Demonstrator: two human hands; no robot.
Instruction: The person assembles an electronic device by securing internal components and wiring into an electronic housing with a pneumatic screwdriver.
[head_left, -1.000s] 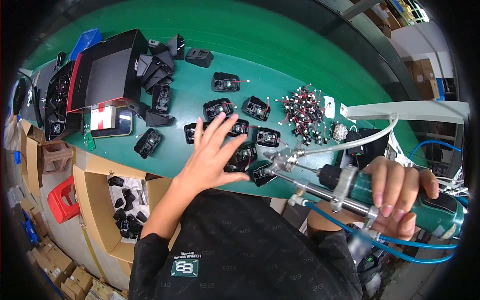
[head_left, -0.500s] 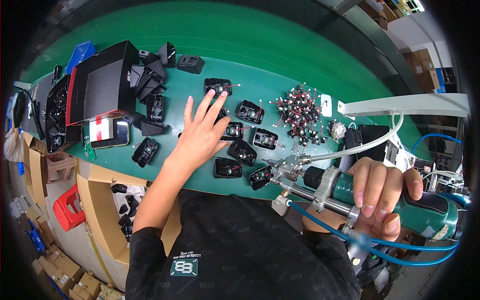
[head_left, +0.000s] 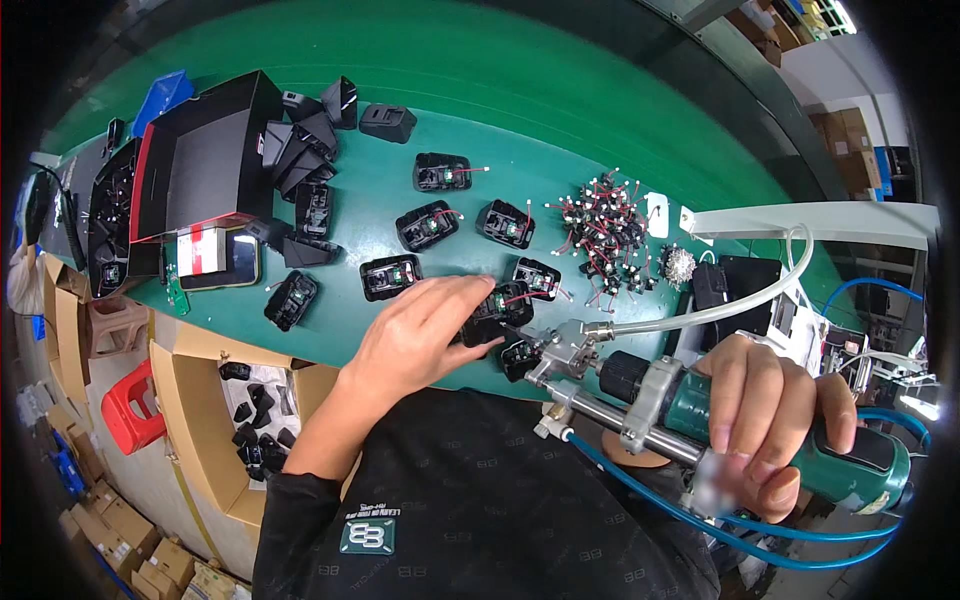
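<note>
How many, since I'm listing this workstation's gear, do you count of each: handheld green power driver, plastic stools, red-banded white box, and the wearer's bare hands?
Handheld green power driver with metal fittings: 1
Plastic stools, red stool and brownish stool: 2
Red-banded white box: 1
Wearer's bare left hand and right hand: 2
Total: 6

Green bench [head_left: 365, 205] with black housings [head_left: 442, 172], wired connectors [head_left: 603, 228]

A red plastic stool [head_left: 130, 412] is at the left of the frame, with a brownish stool [head_left: 112, 316] just above it. Brown cartons [head_left: 158, 555] crowd the lower left; a blue bin [head_left: 163, 97] sits at upper left.
</note>
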